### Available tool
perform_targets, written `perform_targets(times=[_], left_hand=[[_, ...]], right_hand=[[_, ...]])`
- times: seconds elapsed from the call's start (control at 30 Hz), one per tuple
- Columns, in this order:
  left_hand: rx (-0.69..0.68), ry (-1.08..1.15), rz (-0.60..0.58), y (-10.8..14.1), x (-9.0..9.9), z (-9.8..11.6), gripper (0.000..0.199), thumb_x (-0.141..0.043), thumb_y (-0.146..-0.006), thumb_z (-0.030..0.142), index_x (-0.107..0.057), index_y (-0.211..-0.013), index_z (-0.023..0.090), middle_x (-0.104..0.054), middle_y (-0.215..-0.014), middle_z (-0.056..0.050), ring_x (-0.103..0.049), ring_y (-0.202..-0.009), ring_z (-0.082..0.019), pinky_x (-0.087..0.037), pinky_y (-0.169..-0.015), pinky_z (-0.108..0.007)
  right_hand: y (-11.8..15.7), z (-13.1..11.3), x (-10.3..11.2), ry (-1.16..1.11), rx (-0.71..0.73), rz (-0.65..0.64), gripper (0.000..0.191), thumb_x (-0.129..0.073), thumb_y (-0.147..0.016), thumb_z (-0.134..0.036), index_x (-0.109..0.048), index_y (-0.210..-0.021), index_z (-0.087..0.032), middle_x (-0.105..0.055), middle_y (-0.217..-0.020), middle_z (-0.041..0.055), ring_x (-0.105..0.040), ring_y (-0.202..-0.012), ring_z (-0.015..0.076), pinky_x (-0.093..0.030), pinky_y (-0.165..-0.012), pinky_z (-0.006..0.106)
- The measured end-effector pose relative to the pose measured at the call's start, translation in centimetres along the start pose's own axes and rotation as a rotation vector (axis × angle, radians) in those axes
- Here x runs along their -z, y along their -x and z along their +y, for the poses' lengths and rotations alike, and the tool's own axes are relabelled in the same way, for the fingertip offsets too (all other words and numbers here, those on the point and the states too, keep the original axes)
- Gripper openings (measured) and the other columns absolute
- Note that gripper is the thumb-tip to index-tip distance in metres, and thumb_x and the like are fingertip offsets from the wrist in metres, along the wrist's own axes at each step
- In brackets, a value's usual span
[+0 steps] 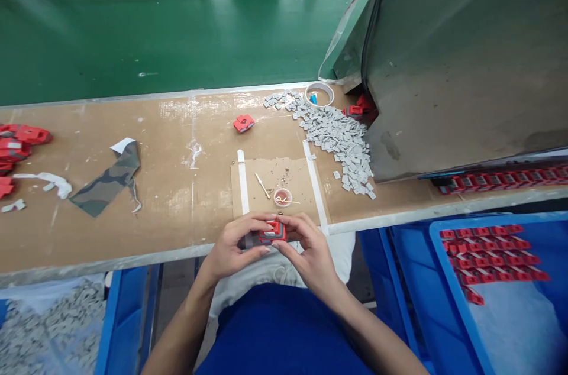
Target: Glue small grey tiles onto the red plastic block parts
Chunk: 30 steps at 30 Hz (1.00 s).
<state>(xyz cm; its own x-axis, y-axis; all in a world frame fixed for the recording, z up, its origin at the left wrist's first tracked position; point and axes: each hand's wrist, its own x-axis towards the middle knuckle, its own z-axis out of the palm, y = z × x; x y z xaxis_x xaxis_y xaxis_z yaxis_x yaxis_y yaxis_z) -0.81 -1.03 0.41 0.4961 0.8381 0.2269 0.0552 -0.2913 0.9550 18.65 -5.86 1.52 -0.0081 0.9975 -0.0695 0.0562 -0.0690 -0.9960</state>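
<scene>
Both my left hand [237,245] and my right hand [308,248] are closed around one small red and grey plastic part [272,232], fingers on its sides and top. They hold it over the front edge of the bench. Just beyond lies a cardboard sheet [293,171] fixed with white tape strips. A small round cup [283,197] with a thin stick in it rests on the sheet, and a pale pointed stick [262,185] lies beside the cup. Farther back sits another red part [244,123] alone.
Small grey flat pieces [341,144] are heaped at right, with a tape roll [319,94] behind. A large metal housing [452,67] stands at right. Red parts [15,147] and camouflage cloth [109,180] lie left. Blue bins flank me; the right bin [457,310] holds rows of red parts.
</scene>
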Motion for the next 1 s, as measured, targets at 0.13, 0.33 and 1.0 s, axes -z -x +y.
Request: perform_targets(times=[0.13,0.33,1.0], left_hand=[[0.073,0.052,0.085,0.0,-0.1,0.0,0.009,-0.07,-0.095,0.025,-0.076,-0.097,0.018,-0.079,-0.114,-0.016,-0.077,-0.106,-0.026,-0.062,-0.093,-0.039],[0.088,0.055,0.092,0.0,-0.1,-0.1,0.008,-0.073,-0.093,0.025,-0.076,-0.094,0.017,-0.08,-0.111,-0.015,-0.077,-0.102,-0.025,-0.062,-0.09,-0.037],[0.032,0.107,0.001,0.6,0.4,-0.8,0.044,-0.074,-0.093,0.022,-0.064,-0.136,0.027,-0.074,-0.132,-0.012,-0.072,-0.12,-0.025,-0.059,-0.1,-0.035]], right_hand=[[-0.3,-0.2,0.1,0.161,0.089,-0.033,0.032,-0.074,-0.095,-0.036,-0.07,-0.126,-0.027,-0.065,-0.103,0.0066,-0.069,-0.086,0.0194,-0.064,-0.08,0.035],[-0.9,-0.9,0.5,0.334,0.179,-0.115,0.027,-0.068,-0.099,-0.031,-0.067,-0.126,-0.026,-0.062,-0.097,0.0056,-0.067,-0.081,0.02,-0.061,-0.073,0.034],[-0.3,-0.8,-0.5,-0.142,-0.09,-0.045,0.026,-0.074,-0.095,-0.036,-0.065,-0.115,-0.024,-0.067,-0.105,0.0061,-0.072,-0.093,0.0189,-0.061,-0.083,0.032]])
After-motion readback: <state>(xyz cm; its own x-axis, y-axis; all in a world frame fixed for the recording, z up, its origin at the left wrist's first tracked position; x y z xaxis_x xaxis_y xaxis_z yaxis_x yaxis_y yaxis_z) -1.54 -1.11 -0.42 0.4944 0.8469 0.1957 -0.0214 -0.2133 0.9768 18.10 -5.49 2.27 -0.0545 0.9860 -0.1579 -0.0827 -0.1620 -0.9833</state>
